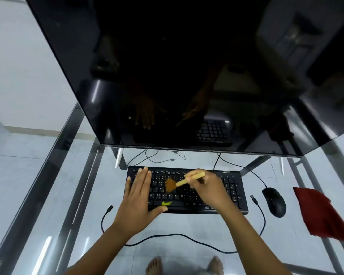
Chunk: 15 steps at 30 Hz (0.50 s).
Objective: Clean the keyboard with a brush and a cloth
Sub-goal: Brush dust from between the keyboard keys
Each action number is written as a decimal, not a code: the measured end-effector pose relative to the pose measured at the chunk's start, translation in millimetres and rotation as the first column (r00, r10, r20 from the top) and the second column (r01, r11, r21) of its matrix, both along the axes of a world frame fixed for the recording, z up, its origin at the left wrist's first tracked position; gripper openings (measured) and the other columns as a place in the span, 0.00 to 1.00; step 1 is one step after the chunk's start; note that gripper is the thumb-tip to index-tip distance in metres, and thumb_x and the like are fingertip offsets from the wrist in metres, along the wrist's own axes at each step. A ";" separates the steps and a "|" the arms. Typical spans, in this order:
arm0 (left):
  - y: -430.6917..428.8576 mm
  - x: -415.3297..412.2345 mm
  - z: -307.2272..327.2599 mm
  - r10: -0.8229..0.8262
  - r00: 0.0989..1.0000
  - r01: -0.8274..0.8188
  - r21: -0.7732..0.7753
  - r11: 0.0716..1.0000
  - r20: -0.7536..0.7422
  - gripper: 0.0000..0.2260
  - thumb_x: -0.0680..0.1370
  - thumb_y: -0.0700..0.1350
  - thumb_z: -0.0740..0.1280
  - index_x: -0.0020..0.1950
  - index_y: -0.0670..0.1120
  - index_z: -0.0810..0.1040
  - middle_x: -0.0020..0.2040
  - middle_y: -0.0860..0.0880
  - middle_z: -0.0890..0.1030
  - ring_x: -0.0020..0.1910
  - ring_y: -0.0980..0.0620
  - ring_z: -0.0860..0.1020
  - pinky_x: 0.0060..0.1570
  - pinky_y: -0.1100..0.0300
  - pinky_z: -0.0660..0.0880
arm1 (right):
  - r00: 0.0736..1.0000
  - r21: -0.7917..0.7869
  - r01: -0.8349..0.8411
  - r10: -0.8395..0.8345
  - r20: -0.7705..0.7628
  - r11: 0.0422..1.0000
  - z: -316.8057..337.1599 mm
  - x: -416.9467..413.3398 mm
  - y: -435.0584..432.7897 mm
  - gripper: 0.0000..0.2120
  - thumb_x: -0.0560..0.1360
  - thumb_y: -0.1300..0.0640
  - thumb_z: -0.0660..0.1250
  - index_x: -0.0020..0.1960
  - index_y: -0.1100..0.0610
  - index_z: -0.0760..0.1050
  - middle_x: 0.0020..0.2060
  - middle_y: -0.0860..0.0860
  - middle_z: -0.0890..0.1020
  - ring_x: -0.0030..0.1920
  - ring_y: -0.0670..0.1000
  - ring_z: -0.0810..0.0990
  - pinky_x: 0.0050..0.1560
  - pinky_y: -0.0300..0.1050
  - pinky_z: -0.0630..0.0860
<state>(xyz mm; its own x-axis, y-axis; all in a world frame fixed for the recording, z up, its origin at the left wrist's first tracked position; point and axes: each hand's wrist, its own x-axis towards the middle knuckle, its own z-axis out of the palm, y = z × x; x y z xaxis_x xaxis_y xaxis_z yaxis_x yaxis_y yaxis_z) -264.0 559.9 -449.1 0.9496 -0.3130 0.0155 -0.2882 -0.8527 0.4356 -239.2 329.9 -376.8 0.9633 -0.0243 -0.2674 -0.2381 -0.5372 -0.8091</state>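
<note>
One keyboard point(232, 187), one brush point(189, 178), one cloth point(320, 211), one mouse point(274, 201), one monitor point(187, 66), two hands point(136, 199) point(209, 187).

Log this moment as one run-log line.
step: brushing | left hand: flat on keyboard left end | right hand: grips brush, bristles on middle keys | red cloth: untouched, right of mouse

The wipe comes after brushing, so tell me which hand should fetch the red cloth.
Probably the right hand: the cloth lies off to the right, past the mouse. That hand grips the brush, so must set it down first. The left hand lies flat on the left end of the keyboard, farther away.
</note>
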 end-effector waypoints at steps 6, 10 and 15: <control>-34.6 22.8 2.5 -0.091 0.992 0.101 0.118 0.988 -0.086 0.55 0.66 0.73 0.64 0.78 0.44 0.40 0.78 0.49 0.37 0.75 0.53 0.32 0.73 0.48 0.34 | 0.985 0.068 0.117 -0.124 0.118 0.991 3.3 -1.4 -2.6 0.04 0.77 0.52 0.68 0.43 0.48 0.79 0.32 0.46 0.82 0.32 0.43 0.79 0.36 0.41 0.76; -41.4 24.8 0.0 -0.107 0.986 0.127 0.161 0.979 -0.124 0.56 0.67 0.74 0.62 0.77 0.44 0.35 0.77 0.48 0.34 0.74 0.52 0.30 0.73 0.47 0.33 | 0.972 -0.131 0.116 -0.086 0.217 0.985 5.2 -2.8 -5.8 0.04 0.77 0.56 0.68 0.44 0.50 0.79 0.27 0.37 0.79 0.27 0.43 0.74 0.29 0.32 0.68; -40.0 21.3 -1.9 -0.100 0.987 0.119 0.155 0.981 -0.123 0.54 0.67 0.74 0.60 0.77 0.44 0.35 0.76 0.51 0.33 0.75 0.53 0.31 0.73 0.48 0.31 | 0.993 0.047 0.099 -0.102 0.063 0.994 2.0 -6.8 -13.5 0.05 0.78 0.58 0.66 0.45 0.51 0.79 0.37 0.48 0.85 0.40 0.50 0.84 0.46 0.48 0.81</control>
<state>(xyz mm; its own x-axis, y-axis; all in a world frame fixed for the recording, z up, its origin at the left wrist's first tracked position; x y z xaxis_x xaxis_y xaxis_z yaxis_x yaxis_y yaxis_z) -242.7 519.9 -451.0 0.9018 -0.4051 -0.1504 -0.3402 -0.8803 0.3307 -246.0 316.4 -374.8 0.9719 -0.1117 -0.2071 -0.2352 -0.4769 -0.8469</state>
